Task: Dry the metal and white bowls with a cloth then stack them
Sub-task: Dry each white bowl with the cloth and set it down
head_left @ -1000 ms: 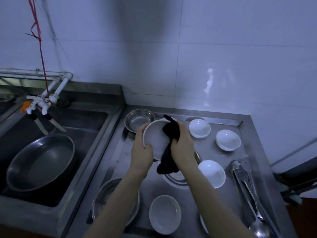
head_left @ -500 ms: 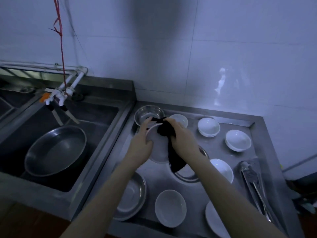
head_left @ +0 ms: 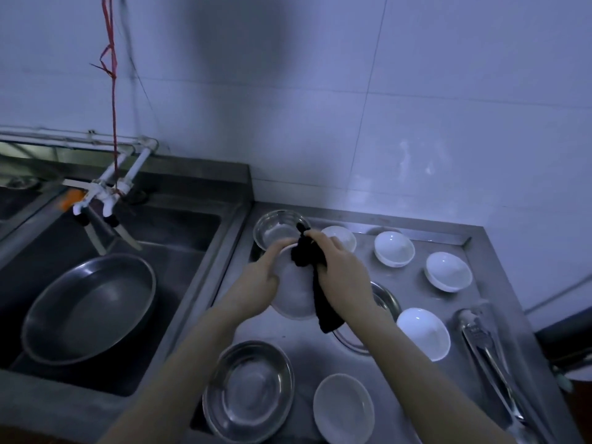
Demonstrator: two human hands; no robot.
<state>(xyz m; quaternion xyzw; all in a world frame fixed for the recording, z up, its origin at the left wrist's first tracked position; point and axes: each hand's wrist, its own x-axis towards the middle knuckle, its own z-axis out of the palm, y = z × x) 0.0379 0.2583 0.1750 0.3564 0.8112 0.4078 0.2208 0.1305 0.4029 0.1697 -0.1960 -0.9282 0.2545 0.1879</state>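
The left hand [head_left: 256, 283] grips the rim of a white bowl [head_left: 293, 291], tilted above the steel counter [head_left: 423, 302]; the right hand [head_left: 339, 277] pinches a dark cloth [head_left: 304, 253] against the bowl's far edge (its tail hangs down the near right side). No stack shows yet; the likeliest base, a metal bowl [head_left: 278, 229], lies just beyond the left fingers, nearer that hand.

White tiled wall [head_left: 416, 107] behind, dim bluish light, dark shadow patch upper centre. Steel table [head_left: 320, 350] with raised rim, back right against wall. Deep steel sink [head_left: 192, 232] left; white pipes [head_left: 134, 168] with taps [head_left: 96, 203] over it. Red string [head_left: 112, 91] hanging down to taps. Dark floor strip bottom left.
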